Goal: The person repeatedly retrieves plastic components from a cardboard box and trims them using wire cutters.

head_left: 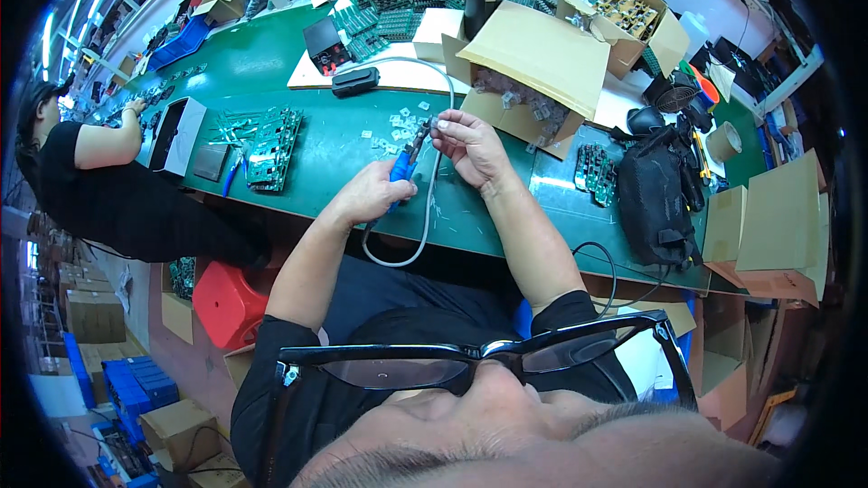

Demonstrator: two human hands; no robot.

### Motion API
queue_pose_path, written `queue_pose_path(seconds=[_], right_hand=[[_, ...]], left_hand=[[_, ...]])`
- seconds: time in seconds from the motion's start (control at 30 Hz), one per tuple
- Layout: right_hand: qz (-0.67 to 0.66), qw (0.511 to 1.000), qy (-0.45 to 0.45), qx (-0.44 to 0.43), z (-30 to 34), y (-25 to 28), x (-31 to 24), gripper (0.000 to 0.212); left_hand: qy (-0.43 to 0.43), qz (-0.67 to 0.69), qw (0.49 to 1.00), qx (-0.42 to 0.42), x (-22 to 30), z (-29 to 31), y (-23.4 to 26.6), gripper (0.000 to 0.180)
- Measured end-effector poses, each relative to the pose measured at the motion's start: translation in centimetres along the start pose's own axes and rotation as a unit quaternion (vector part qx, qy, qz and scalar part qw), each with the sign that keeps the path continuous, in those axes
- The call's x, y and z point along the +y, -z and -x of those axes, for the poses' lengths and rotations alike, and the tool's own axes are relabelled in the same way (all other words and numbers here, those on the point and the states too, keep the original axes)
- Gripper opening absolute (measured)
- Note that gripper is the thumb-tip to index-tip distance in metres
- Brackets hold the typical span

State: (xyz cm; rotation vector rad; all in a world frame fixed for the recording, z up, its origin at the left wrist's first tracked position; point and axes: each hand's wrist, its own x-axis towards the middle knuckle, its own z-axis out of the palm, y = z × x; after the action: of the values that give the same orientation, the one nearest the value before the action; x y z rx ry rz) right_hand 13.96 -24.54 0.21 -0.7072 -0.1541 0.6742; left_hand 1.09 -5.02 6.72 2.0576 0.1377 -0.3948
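A blue-handled tool point(404, 163) is gripped at mid-surface by the left hand point(371, 192), its tip pointed to one o'clock. A small piece point(436, 125), too tiny to identify, appears pinched by the right hand point(475, 149) at that tip. Loose clear pieces point(398, 133) are scattered at eleven o'clock from the tool. The step in hand is judged to be close work on the piece; steadiness and fingertips kept clear of the tip are called for next.
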Motion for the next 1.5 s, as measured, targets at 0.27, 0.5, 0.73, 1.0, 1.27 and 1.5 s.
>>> queue_pose_path(seconds=[0.27,0.5,0.73,1.0,1.27,1.5], right_hand=[[0.013,1.0,0.01,0.026,0.2,-0.4,-0.1,0.012],[0.055,0.996,0.031,0.059,0.4,-0.9,0.0,0.013],[0.091,0.993,0.036,0.067,0.3,-0.7,0.2,0.013],[0.093,0.993,0.029,0.072,0.2,-0.5,0.6,0.012],[0.085,0.993,0.02,0.078,0.1,-0.5,0.6,0.011],[0.088,0.993,0.017,0.078,0.2,-0.7,0.7,0.013]], left_hand=[[0.009,-0.05,0.999,0.015,0.1,0.1,0.1,0.03],[0.005,-0.074,0.997,0.015,0.0,0.2,0.1,0.03],[0.02,-0.115,0.993,0.033,0.2,0.5,-0.1,0.033],[-0.007,-0.192,0.978,0.075,0.7,1.0,-0.5,0.035],[0.055,-0.06,0.996,0.041,-1.6,0.2,-1.2,0.03],[0.027,0.104,0.994,0.016,-1.8,0.5,-0.1,0.042]])
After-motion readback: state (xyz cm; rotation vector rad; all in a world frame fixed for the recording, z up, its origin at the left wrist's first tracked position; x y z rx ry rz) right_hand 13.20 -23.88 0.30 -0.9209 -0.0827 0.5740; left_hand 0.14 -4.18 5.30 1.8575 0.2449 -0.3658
